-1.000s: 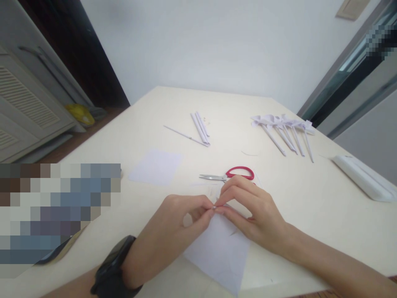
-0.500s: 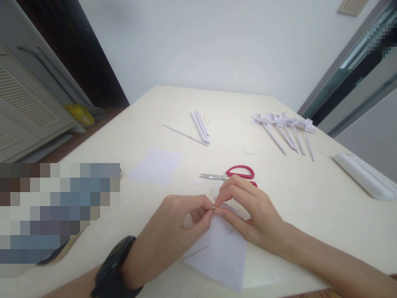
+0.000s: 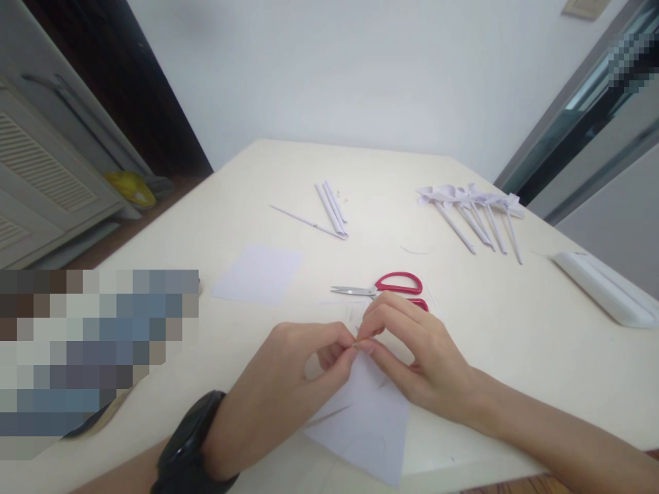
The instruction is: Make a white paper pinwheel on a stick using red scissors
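Note:
My left hand (image 3: 314, 367), with a black watch (image 3: 190, 442) on its wrist, meets my right hand (image 3: 404, 346) fingertip to fingertip. Both pinch closed on something tiny between thumbs and forefingers, too small to make out. Beneath them lies a white paper sheet (image 3: 368, 425) with slits cut in from its corners; its upper part is hidden by my fingers. Scissors with red handles (image 3: 399, 282) rest just beyond my right hand, which covers part of them, the blades pointing left.
Left of the scissors lies a white paper square (image 3: 260, 274). Farther back are rolled paper sticks (image 3: 330, 209) and a thin paper stick (image 3: 298, 218). Several paper pinwheels on sticks (image 3: 476, 206) lie at back right, near a long white object (image 3: 610, 288). A blurred-out area (image 3: 93, 357) covers the left.
My hands stay pinched together at nearly the same spot, with only a slight shift of the fingertips. The objects on the table have not moved.

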### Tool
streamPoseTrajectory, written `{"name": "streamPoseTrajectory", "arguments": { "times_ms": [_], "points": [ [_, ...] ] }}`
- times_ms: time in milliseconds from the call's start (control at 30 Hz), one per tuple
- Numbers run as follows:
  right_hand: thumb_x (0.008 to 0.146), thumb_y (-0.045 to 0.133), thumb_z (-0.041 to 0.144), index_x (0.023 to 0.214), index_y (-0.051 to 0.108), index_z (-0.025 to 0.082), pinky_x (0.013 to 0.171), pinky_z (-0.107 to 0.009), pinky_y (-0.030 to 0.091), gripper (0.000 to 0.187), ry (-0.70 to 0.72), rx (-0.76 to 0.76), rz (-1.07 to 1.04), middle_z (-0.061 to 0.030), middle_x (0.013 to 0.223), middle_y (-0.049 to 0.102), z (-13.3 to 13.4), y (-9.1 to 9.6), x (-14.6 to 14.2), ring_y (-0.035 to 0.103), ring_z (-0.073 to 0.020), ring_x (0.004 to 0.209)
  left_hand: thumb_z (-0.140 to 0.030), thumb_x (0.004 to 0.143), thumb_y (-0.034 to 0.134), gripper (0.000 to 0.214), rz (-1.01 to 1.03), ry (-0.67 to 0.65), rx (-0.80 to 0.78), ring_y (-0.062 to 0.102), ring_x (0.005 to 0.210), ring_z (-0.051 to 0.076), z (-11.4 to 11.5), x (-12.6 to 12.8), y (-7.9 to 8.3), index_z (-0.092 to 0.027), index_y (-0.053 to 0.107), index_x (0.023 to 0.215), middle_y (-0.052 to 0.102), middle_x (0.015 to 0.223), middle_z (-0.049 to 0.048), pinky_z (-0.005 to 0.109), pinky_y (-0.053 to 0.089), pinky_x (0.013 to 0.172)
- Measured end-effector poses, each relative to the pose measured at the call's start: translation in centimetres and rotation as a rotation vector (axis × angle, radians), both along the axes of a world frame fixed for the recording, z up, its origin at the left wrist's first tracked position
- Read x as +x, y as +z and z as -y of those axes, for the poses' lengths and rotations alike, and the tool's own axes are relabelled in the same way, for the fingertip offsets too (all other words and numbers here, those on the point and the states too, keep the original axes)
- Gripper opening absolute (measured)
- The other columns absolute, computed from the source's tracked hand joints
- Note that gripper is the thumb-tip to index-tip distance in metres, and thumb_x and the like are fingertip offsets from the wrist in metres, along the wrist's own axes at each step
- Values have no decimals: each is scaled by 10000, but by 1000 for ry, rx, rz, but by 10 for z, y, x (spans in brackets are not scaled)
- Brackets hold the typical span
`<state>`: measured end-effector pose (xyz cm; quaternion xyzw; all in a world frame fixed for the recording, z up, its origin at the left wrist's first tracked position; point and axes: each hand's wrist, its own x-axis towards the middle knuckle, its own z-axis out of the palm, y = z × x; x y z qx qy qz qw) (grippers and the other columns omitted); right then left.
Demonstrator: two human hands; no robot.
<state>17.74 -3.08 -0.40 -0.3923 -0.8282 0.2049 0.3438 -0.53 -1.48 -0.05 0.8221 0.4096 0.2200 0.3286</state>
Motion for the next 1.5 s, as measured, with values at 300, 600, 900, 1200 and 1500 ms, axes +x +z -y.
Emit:
{"name": "streamPoseTrajectory", "arguments": {
  "times_ms": [300,600,900,1200,1500],
  "points": [
    [830,497,131,888,518,157,683,-283,410,67,1,11,-13,-39,863,530,2,0,1,499,-148,794,-202,848,462,182,29,8,-37,583,628,89,5,-2,8,-195,577,707,630,656,-60,168,407,603],
    [819,510,120,883,521,147,707,-279,416,70,7,-3,-29,-37,863,529,2,1,-1,499,-141,802,-169,829,489,145,-2,25,62,580,643,84,5,-1,3,-200,585,723,626,673,-65,178,404,634],
    [801,525,85,840,530,161,683,-265,413,86,-39,-19,-84,-9,809,547,2,4,-1,506,-122,751,-204,838,526,113,249,46,-217,595,727,99,-6,-6,13,-203,628,789,662,779,-40,172,438,683],
    [785,555,94,805,527,161,691,-275,418,76,-53,-55,-158,-3,785,549,2,4,-1,507,-122,739,-253,785,623,74,591,54,-906,556,622,77,-10,-5,5,-188,623,750,637,696,-44,156,424,567],
    [782,570,99,804,527,163,648,-261,413,80,-53,-80,-174,2,780,548,3,2,-2,506,-114,725,-217,694,692,67,596,183,-899,587,608,107,-7,2,8,-163,652,701,682,673,-8,181,425,553]
  ]
}}
